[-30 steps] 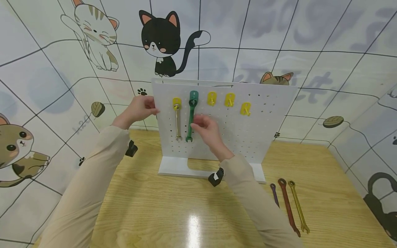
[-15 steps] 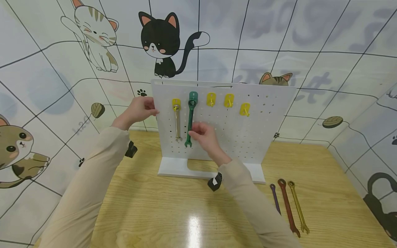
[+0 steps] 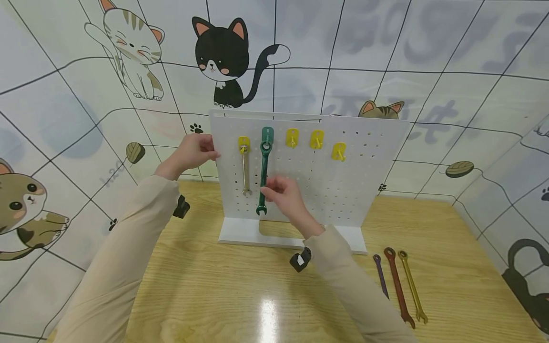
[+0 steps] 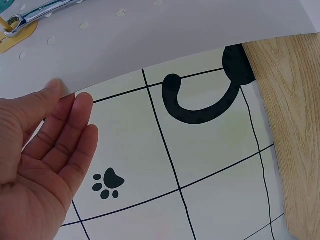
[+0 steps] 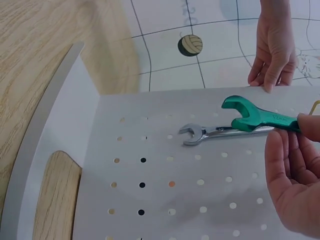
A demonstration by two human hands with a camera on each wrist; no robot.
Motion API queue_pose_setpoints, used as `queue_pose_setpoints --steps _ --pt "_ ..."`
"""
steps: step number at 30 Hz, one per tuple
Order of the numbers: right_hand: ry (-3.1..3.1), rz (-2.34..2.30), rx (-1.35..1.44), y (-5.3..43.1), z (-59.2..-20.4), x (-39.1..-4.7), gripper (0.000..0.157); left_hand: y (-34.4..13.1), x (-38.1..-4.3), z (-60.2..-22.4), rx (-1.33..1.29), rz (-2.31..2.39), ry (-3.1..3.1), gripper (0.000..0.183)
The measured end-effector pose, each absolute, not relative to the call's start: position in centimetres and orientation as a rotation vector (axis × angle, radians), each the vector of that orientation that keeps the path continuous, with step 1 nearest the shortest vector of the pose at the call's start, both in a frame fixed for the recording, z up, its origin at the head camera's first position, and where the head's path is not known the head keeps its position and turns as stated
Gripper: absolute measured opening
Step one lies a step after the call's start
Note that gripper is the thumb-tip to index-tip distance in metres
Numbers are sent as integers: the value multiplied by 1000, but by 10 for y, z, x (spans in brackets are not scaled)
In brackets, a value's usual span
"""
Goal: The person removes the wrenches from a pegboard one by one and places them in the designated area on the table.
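Toward the top left corner of the white perforated pegboard [image 3: 343, 178], here comes the shift: our glossy green metal wrench [image 3: 263, 171] now sits lower, its ring end dropping down the teal hook [image 3: 268, 132], its forked end reaching nearer the board's bottom edge. Our right hand [image 3: 286, 195] has slid down with it, thumb and fingers pinched together on the shank near that forked end. From the right wrist we see the fork standing out from the board, so we'd call this wrench at its hook but not yet left hanging free; whether the ring is round the peg, we can't tell.

Over at the board's left edge, our left hand [image 3: 195, 148] holds exactly as before, thumb in front and fingers behind, clamped on the rim, which we judge is steadying it. Between the two hands hangs the slim silver metal wrench [image 3: 246, 171] on its yellow hook [image 3: 244, 140], unmoved. Three more yellow hooks [image 3: 316, 138] run toward the top right corner. Down by the table's right edge, purple [image 3: 381, 272], red-brown [image 3: 399, 288] and gold [image 3: 412, 286] metal wrenches lie side by side, untouched.
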State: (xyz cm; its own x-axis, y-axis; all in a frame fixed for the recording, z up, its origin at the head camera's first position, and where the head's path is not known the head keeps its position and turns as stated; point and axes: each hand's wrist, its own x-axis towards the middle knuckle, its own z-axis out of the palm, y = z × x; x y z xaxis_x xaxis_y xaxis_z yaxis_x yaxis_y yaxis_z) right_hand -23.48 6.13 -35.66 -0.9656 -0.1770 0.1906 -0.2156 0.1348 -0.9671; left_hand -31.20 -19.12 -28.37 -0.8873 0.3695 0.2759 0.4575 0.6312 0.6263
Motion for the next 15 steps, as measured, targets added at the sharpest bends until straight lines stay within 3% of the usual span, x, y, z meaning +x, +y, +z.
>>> queue_pose_setpoints --steps 15 --pt "-2266 2250 471 68 -332 -206 10 -189 -315 -285 -614 -1036 -2783 9"
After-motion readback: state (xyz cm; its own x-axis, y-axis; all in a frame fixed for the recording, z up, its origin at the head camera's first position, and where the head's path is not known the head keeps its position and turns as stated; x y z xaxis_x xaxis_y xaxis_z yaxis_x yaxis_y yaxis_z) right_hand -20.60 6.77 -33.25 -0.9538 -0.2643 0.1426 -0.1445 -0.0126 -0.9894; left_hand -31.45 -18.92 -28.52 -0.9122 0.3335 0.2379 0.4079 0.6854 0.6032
